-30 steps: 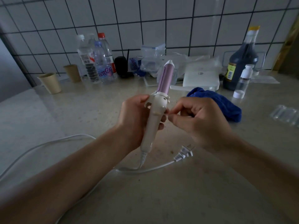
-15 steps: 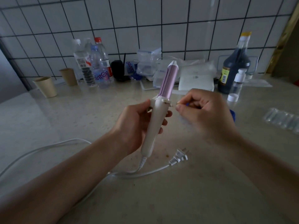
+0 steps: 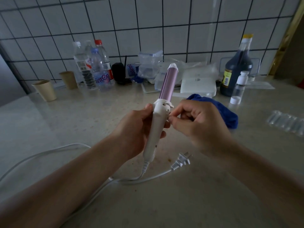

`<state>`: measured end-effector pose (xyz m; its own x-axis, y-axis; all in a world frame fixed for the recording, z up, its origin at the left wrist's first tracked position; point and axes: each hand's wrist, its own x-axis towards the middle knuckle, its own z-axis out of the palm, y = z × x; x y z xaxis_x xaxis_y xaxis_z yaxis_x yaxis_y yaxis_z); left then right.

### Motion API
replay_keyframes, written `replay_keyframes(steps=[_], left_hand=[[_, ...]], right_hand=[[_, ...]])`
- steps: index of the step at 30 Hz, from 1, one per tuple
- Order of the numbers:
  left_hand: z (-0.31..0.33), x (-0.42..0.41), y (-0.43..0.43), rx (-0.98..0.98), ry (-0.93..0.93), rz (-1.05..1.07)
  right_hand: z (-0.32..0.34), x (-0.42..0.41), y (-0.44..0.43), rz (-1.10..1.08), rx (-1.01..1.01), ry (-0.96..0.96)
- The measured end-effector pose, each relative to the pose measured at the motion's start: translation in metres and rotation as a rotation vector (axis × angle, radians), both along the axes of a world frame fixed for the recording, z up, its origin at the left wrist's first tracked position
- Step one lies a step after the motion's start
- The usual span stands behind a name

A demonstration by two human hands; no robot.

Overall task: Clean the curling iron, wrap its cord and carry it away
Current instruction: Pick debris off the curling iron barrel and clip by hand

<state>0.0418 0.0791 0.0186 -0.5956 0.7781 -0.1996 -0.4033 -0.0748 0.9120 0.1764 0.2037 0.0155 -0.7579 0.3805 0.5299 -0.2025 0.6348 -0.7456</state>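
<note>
Head view: the curling iron [image 3: 158, 129] is held upright above the counter [image 3: 205, 198], its pink barrel pointed up and away and its white handle turned toward the camera. The left hand [image 3: 136, 134] is wrapped round the handle's mid-length, thumb laid near the collar and fingers curled behind, so that the tool is judged to be steadied for close work rather than carried. The right hand [image 3: 197, 125] is curled, with thumb and forefinger tips brought together against the handle's right edge just under the collar. A small part there appears to be pinched or picked at, though what is nipped is too small to be told. The iron thus lies within the left grip, with collar and barrel left exposed above it and the handle's tail below it. The cord [image 3: 49, 153] is left loose, trailing from the handle base across the counter, and the plug [image 3: 181, 162] lies unplugged below the right hand. A blue cloth [image 3: 218, 111] is set just behind that hand, presumably within reach for wiping. Wrapping is judged not yet begun.
</note>
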Motion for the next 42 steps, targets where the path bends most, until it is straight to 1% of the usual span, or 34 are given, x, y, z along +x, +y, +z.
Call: replay_keyframes(steps=[3,8,12,16,20,24,28,32,36,38,42], left_hand=[[0.001,0.0,-0.002,0.031,-0.014,-0.041],[0.004,0.005,-0.001,-0.028,-0.026,0.017],[0.005,0.004,-0.002,-0.02,-0.045,-0.045],[0.004,0.001,-0.003,0.003,-0.075,-0.068],[0.003,-0.004,-0.004,0.03,-0.068,-0.118],[0.001,-0.006,-0.004,0.048,-0.006,-0.118],[0.001,-0.006,-0.003,0.071,0.035,-0.137],[-0.001,-0.006,-0.002,0.081,0.047,-0.107],[-0.004,-0.008,-0.003,0.096,0.024,-0.11],[-0.005,-0.008,-0.003,0.091,0.041,-0.106],[-0.002,-0.007,-0.002,0.103,0.049,-0.102]], right_hand=[[0.003,0.001,0.011,-0.077,-0.003,0.035],[-0.001,-0.001,-0.003,0.008,0.031,0.015],[0.002,0.0,0.01,-0.078,-0.011,0.045],[0.003,0.002,0.002,-0.014,0.073,0.019],[0.002,0.0,0.011,-0.076,0.039,0.042],[0.001,0.0,0.003,-0.008,0.084,0.017],[0.004,0.002,0.007,-0.037,0.092,0.01],[-0.004,0.004,-0.01,0.156,0.106,-0.124],[-0.011,0.002,-0.018,0.211,0.164,-0.206],[-0.011,0.001,-0.02,0.219,0.173,-0.206],[-0.009,0.0,-0.014,0.127,0.07,-0.124]])
